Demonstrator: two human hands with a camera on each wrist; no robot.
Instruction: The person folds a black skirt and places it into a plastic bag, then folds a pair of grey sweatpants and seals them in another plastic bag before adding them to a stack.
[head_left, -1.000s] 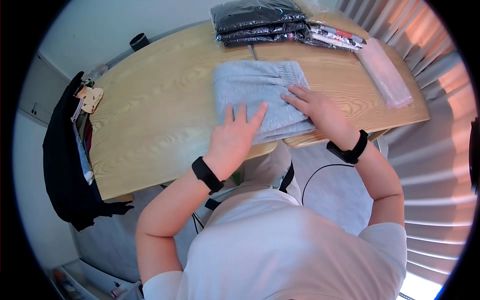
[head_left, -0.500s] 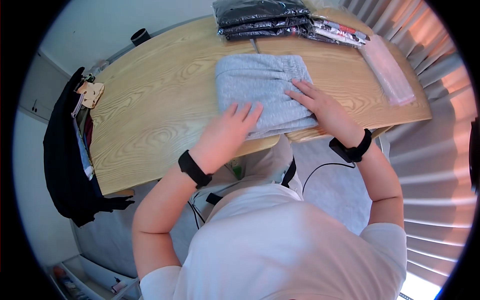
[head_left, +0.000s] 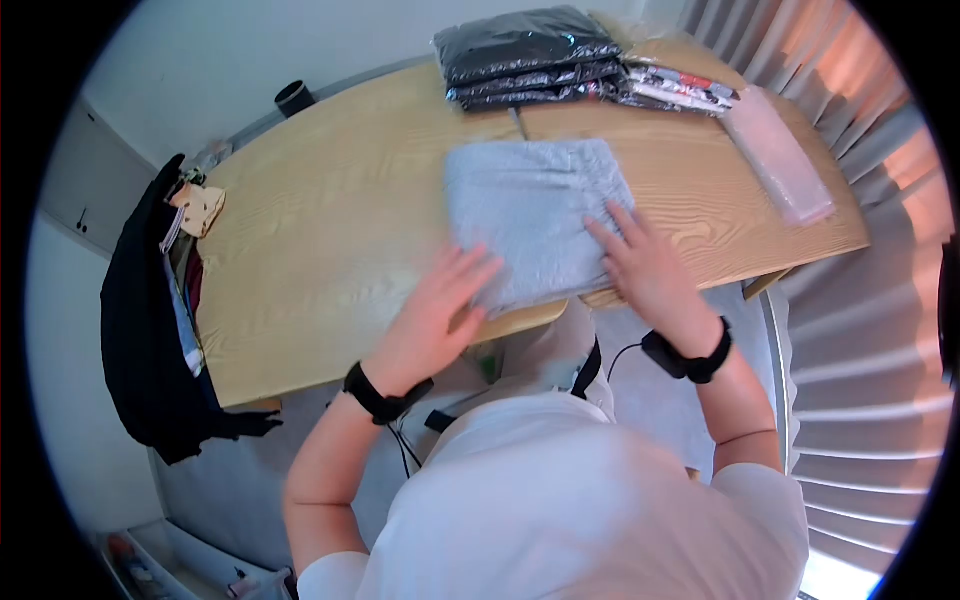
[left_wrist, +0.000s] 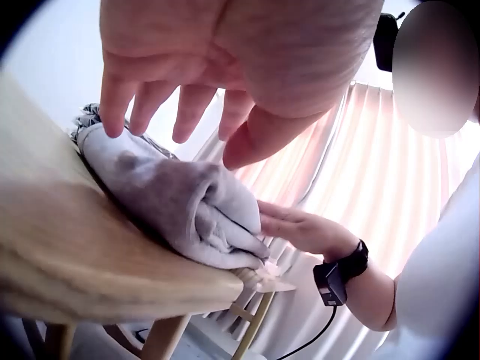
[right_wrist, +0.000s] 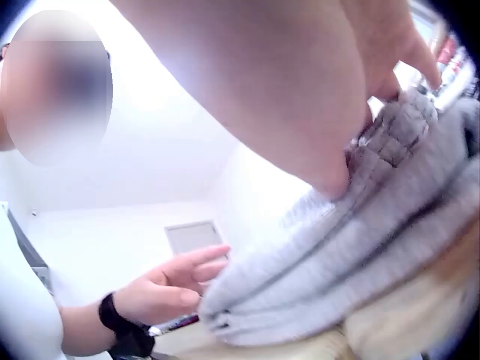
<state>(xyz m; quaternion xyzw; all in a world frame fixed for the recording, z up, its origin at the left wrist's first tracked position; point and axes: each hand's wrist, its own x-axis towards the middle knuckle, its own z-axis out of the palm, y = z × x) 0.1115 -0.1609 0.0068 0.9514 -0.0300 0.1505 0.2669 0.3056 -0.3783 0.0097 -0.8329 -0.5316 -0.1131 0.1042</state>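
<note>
A folded light grey garment (head_left: pixel 530 215) with a gathered elastic band lies at the table's front edge. The left hand (head_left: pixel 430 315) is at its near left corner, fingers extended; the left wrist view shows that hand (left_wrist: pixel 225 67) above the folded cloth (left_wrist: pixel 172 202), a gap under its fingers. On the garment's right side rests the right hand (head_left: pixel 655 275), fingers spread. In the right wrist view the right hand (right_wrist: pixel 375 67) touches the cloth (right_wrist: pixel 300 277) near the gathered band, its fingertips partly hidden.
Dark bagged garments (head_left: pixel 530 50) are stacked at the back of the wooden table (head_left: pixel 320 220), beside patterned packets (head_left: pixel 675 88). A pink plastic-wrapped item (head_left: pixel 780 160) lies at the right. Black cloth (head_left: pixel 150 320) and other clothes hang over the left end; a black cup (head_left: pixel 294 98) stands behind.
The left hand has drawn back from the top of the garment toward its near left corner. The right hand remains on the right side. The head view has shifted slightly.
</note>
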